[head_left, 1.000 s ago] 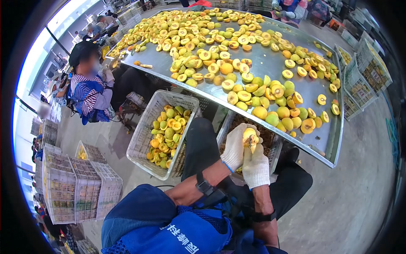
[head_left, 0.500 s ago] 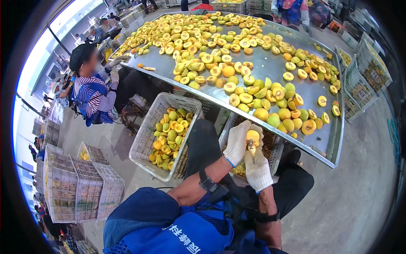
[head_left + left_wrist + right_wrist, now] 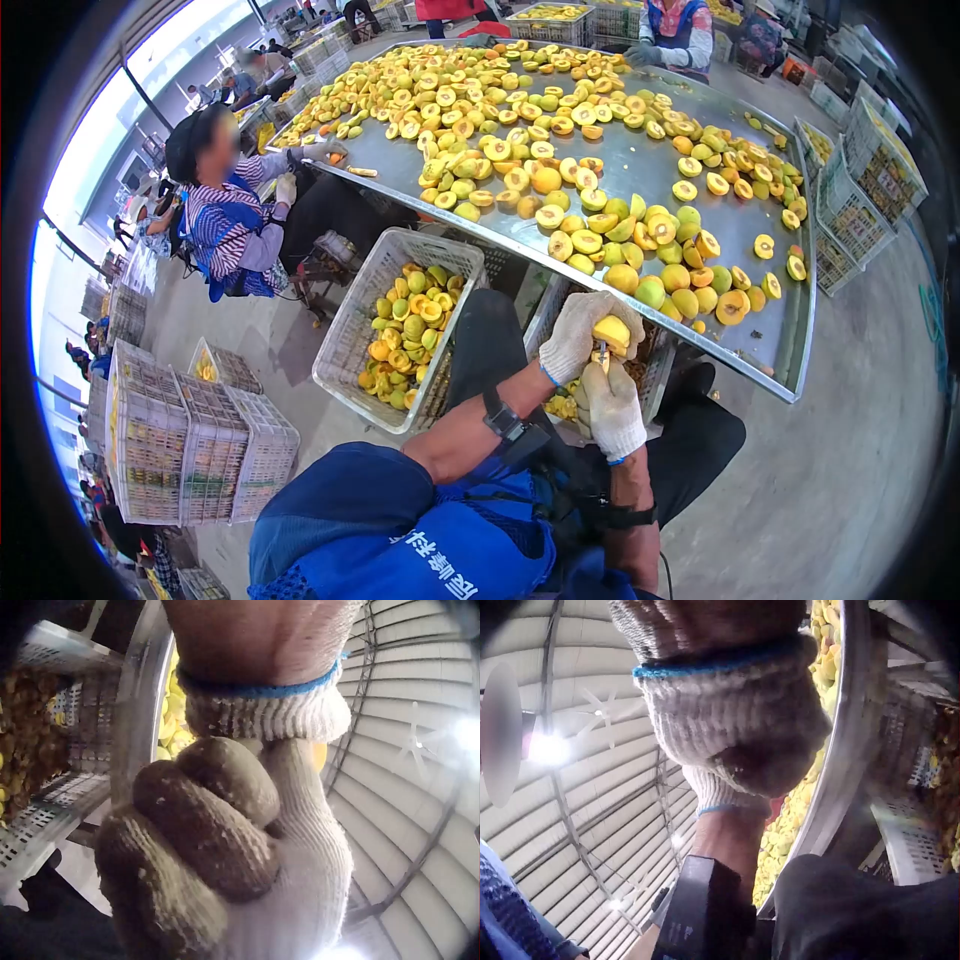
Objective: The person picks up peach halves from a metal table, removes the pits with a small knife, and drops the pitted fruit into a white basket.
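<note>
The left hand [image 3: 578, 335], gloved, curls its fingers round a yellow fruit half [image 3: 611, 331], holding it just off the near edge of the steel tabletop [image 3: 640, 165]. The right hand [image 3: 612, 405], also gloved, is closed on a small tool [image 3: 603, 354] whose tip touches the fruit from below. Under both hands sits a crate [image 3: 655, 375] of dark pits; just left of it a white basket [image 3: 350, 330] holds fruit halves. Cut fruit [image 3: 520, 150] covers the tabletop, where another worker [image 3: 225, 215] sits at the left edge.
</note>
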The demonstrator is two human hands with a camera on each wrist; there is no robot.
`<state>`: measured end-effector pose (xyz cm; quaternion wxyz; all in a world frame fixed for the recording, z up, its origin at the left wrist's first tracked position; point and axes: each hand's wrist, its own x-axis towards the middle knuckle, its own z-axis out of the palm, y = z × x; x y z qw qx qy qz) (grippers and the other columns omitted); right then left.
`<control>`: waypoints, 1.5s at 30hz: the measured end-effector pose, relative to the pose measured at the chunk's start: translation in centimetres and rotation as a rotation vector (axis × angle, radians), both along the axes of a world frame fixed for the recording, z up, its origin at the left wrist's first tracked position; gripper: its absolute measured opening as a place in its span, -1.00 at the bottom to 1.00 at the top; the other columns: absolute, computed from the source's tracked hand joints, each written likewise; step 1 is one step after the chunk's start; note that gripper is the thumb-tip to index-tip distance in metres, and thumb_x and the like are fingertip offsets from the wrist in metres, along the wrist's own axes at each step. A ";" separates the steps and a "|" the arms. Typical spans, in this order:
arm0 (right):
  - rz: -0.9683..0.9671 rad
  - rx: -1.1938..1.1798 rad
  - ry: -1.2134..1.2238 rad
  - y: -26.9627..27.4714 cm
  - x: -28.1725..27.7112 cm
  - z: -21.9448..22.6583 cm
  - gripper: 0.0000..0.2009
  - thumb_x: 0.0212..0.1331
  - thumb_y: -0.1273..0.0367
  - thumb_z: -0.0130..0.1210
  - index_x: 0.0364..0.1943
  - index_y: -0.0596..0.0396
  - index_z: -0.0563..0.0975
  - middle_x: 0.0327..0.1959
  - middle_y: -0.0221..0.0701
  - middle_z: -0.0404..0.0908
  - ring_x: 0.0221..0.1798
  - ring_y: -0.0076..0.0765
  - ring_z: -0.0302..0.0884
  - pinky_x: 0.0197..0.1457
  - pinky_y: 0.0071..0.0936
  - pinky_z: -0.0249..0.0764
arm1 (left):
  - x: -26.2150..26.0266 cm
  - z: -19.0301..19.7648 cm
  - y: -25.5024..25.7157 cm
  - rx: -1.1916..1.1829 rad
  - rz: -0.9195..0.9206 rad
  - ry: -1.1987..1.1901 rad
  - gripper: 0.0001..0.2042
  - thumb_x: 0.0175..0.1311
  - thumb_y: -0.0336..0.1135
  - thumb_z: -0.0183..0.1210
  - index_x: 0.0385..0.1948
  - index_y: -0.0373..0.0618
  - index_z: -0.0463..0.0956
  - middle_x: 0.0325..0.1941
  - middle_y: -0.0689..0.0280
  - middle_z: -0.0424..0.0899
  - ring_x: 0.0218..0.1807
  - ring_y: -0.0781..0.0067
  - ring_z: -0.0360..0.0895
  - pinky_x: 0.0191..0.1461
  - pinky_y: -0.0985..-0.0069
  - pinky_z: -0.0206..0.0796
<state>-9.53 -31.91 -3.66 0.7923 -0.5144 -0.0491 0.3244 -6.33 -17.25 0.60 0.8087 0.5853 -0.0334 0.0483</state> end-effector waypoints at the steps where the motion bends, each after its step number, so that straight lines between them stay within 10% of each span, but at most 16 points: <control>1: -0.002 0.003 -0.002 0.0 -0.2 0.8 -0.86 0.45 0.36 0.01 -0.28 0.08 0.50 -0.59 -0.47 0.38 -0.56 -0.43 0.44 -0.49 -0.43 0.34 | 0.0 -0.1 0.0 0.003 -0.002 -0.002 -0.48 0.58 -0.12 -0.18 -0.41 -0.37 0.64 -0.42 0.14 0.72 -0.44 0.38 0.65 -0.27 0.50 0.49; 6: 0.163 -0.154 0.117 -0.5 0.1 2.9 -0.72 0.53 0.14 -0.06 -0.39 -0.14 0.36 -0.67 -0.63 0.17 -0.77 -0.66 0.06 -0.76 -0.61 -0.01 | 0.2 -1.2 -0.3 -0.245 -0.172 -0.004 -0.49 0.55 -0.12 -0.17 -0.44 -0.36 0.60 -0.37 0.02 0.69 -0.41 0.26 0.61 -0.22 0.40 0.49; 19: 0.227 -0.081 0.139 -1.9 1.4 0.8 -0.67 0.49 0.04 0.00 -0.33 -0.06 0.40 -0.63 -0.56 0.29 -0.75 -0.62 0.10 -0.74 -0.61 0.04 | 1.1 -1.1 -0.6 -0.694 -0.103 0.442 -0.56 0.53 -0.07 -0.14 -0.31 -0.28 0.58 -0.36 0.10 0.68 -0.41 0.23 0.66 -0.33 0.37 0.55; 27: 0.099 -0.034 0.159 -3.8 1.9 -0.2 -0.68 0.48 0.04 0.03 -0.31 -0.06 0.42 -0.62 -0.56 0.33 -0.73 -0.65 0.17 -0.73 -0.60 0.08 | 2.8 -3.4 1.6 -0.147 0.227 0.291 -0.52 0.62 -0.08 -0.22 -0.25 -0.31 0.57 -0.29 0.13 0.70 -0.30 0.33 0.67 -0.18 0.45 0.53; 29: -0.048 -0.524 0.029 -2.8 2.7 -1.8 -0.67 0.49 0.03 0.01 -0.33 -0.08 0.41 -0.63 -0.60 0.30 -0.74 -0.67 0.14 -0.75 -0.59 0.06 | 2.2 -2.3 3.2 0.034 0.309 0.217 -0.65 0.56 -0.17 -0.06 -0.23 -0.28 0.58 -0.29 0.19 0.70 -0.26 0.41 0.65 -0.11 0.44 0.50; 31: -0.101 -0.472 0.181 -3.4 3.3 -1.8 -0.67 0.50 0.02 0.00 -0.35 -0.10 0.39 -0.65 -0.63 0.27 -0.76 -0.68 0.11 -0.76 -0.59 0.03 | 1.0 -0.9 6.2 0.903 0.528 -0.206 -0.74 0.49 -0.24 0.04 -0.25 -0.23 0.61 -0.28 0.18 0.72 -0.23 0.42 0.66 -0.09 0.40 0.50; 35: -0.186 -0.253 0.324 -4.2 3.3 -3.1 -0.67 0.50 0.01 0.01 -0.33 -0.13 0.40 -0.66 -0.64 0.25 -0.77 -0.68 0.09 -0.77 -0.61 0.01 | -0.2 0.2 13.7 0.322 0.768 0.160 -0.70 0.39 -0.08 0.12 -0.21 -0.10 0.69 -0.24 0.16 0.71 -0.20 0.21 0.66 0.03 0.38 0.50; 40: -0.218 -0.358 0.251 -3.5 3.6 -3.2 -0.70 0.50 0.05 0.01 -0.34 -0.14 0.39 -0.64 -0.63 0.25 -0.75 -0.66 0.12 -0.75 -0.59 0.05 | -0.7 1.9 20.0 1.413 1.066 0.292 -0.51 0.30 0.05 0.15 0.10 -0.09 0.66 -0.04 0.06 0.76 0.07 0.02 0.69 0.24 0.28 0.45; 45: -0.129 -0.367 0.183 -2.8 3.5 -4.0 -0.71 0.50 0.08 0.02 -0.37 -0.15 0.38 -0.63 -0.61 0.28 -0.71 -0.64 0.19 -0.72 -0.57 0.12 | 5.7 0.4 17.6 1.232 0.552 0.182 -0.49 0.25 0.04 0.14 0.13 -0.10 0.61 0.04 0.03 0.74 0.10 -0.01 0.67 0.22 0.21 0.46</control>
